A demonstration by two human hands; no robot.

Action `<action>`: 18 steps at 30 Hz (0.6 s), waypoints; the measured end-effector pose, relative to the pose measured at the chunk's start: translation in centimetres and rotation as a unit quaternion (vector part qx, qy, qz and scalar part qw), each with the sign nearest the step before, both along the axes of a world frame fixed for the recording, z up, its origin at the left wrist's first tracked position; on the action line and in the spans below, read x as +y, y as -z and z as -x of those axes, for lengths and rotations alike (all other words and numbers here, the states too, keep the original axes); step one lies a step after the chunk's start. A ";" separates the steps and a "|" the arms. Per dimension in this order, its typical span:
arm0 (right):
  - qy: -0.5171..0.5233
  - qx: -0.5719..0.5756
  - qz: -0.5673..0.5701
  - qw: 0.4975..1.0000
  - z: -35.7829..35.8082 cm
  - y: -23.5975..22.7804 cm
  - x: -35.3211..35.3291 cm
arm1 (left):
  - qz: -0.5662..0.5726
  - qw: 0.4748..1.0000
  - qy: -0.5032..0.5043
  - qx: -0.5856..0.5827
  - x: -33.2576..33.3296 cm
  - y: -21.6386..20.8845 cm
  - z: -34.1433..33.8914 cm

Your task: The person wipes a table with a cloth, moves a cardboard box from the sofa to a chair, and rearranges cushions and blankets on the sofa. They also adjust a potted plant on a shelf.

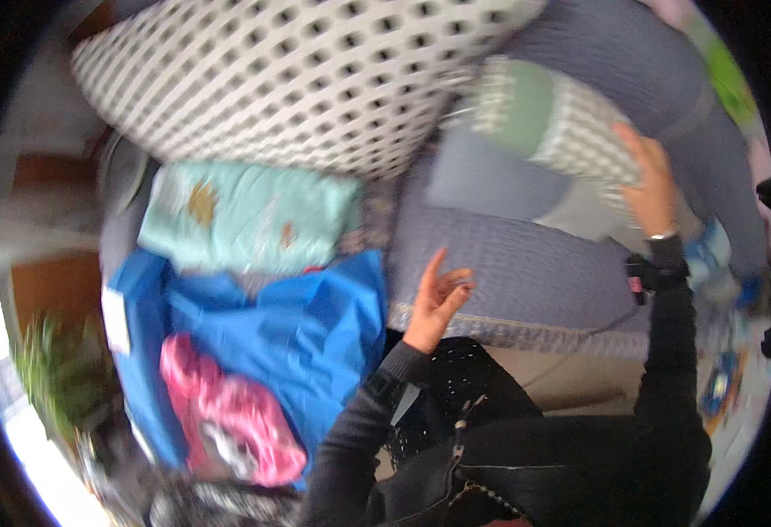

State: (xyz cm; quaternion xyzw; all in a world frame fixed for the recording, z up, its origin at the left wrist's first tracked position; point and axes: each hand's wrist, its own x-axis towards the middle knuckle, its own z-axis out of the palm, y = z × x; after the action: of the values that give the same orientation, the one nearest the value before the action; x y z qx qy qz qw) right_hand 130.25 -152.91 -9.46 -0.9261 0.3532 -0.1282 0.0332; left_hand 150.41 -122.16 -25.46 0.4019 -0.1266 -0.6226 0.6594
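Two arms out: right stretched forward, right hand's grip clasping end of one folded green-and-white checked cloth over quilted cover; left hand bent-armed, grip released, fingers half-curled. One mint folded cloth leftward.

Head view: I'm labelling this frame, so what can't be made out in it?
- Checked bundle in the right hand, head view: underside turned away from the camera; pattern blurred.
- Blue-grey cloth, head view: partly covered by the bundle.
- Dotted pillow, head view: cut off by the top edge.
- Pink item, head view: crumpled and blurred; kind unclear.
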 end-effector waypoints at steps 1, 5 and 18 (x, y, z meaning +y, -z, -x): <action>0.025 0.044 0.003 0.999 0.8 1.9 -3.0 | -0.034 0.999 -0.015 0.005 1.3 1.2 0.3; 0.088 0.246 -0.002 0.965 3.4 15.7 -10.3 | -0.163 0.986 -0.025 0.007 6.8 5.6 0.4; -0.194 -0.078 -0.244 0.947 -20.8 28.0 13.3 | -0.285 0.904 -0.314 0.048 17.5 8.4 -5.7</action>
State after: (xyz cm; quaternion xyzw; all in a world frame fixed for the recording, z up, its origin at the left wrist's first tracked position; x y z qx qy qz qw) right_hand 151.09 -139.64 -37.51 -0.9275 0.1831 -0.1009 0.3099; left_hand 156.11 -104.71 -33.91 0.5614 0.2211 -0.4113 0.6832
